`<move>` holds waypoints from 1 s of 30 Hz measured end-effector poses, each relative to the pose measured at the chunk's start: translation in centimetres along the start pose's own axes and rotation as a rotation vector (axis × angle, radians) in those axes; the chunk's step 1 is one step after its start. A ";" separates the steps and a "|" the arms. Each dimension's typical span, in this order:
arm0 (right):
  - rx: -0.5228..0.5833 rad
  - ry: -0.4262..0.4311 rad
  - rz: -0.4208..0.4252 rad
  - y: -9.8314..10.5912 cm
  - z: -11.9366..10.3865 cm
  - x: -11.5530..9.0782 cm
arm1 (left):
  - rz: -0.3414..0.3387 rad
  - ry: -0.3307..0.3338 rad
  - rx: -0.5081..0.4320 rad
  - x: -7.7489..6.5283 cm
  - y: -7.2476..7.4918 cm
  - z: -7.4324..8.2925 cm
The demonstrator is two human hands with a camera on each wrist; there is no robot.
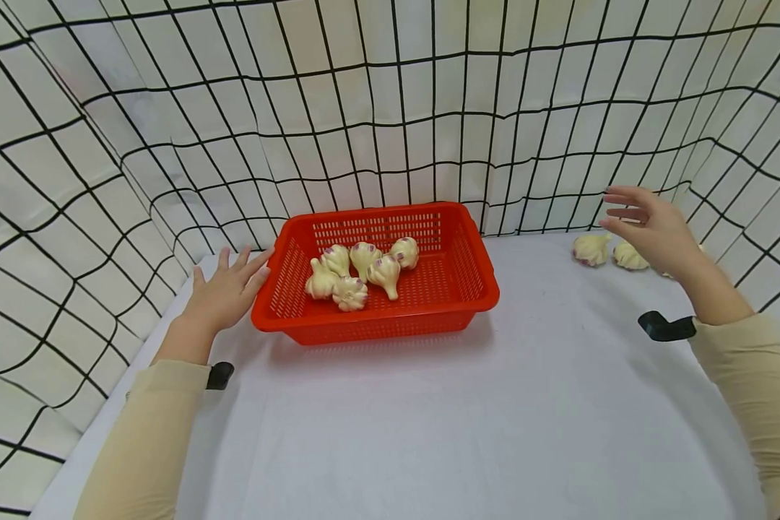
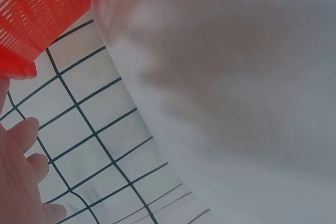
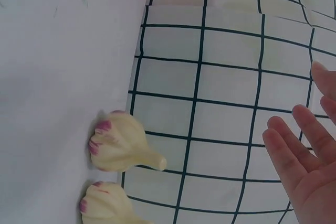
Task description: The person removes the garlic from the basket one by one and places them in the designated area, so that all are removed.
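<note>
A red plastic basket [image 1: 390, 326] with slotted walls stands on the white table, several garlic bulbs [image 1: 384, 274] lying in its left and middle part. At its left end is my left hand [image 1: 226, 292], fingers spread, fingertips right at the rim; the left wrist view shows these fingers beside the basket's edge. My right hand [image 1: 653, 227] is raised at the far right, fingers loosely bent with nothing between them. Close below and left of it, a garlic bulb [image 1: 591, 249] and another garlic bulb [image 1: 630, 256] lie on the table, purple marks showing; one more is mostly hidden behind the hand.
A black grid net [image 1: 403, 123] over white sheeting rises along the back and both sides of the table [image 1: 429, 426]. Black straps with camera mounts sit at both wrists, the right mount [image 1: 666, 326] sticking out towards the left.
</note>
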State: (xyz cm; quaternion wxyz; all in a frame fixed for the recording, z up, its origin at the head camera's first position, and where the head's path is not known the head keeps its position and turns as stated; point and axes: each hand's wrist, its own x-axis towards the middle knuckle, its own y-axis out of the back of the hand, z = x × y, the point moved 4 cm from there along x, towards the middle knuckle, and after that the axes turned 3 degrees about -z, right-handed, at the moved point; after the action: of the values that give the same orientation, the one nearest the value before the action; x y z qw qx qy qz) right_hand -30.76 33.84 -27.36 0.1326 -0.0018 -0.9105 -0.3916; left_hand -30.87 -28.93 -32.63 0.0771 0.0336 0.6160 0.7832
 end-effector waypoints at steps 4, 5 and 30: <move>0.007 0.020 -0.028 -0.9 -1.0 0.6 | -0.001 0.001 0.003 0.0 -0.1 0.0; 0.011 0.027 -0.036 -1.2 -1.3 0.7 | -0.001 0.000 0.003 0.0 0.0 0.0; 0.047 0.140 -0.147 -4.7 -8.6 4.3 | -0.009 0.004 0.013 0.0 0.1 0.1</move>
State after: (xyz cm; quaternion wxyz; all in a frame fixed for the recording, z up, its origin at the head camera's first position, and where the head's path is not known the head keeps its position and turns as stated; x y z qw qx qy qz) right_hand -33.36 23.98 -24.02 0.1669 0.0956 -0.9056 -0.3779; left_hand -30.91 -28.86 -32.52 0.0792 0.0297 0.6212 0.7790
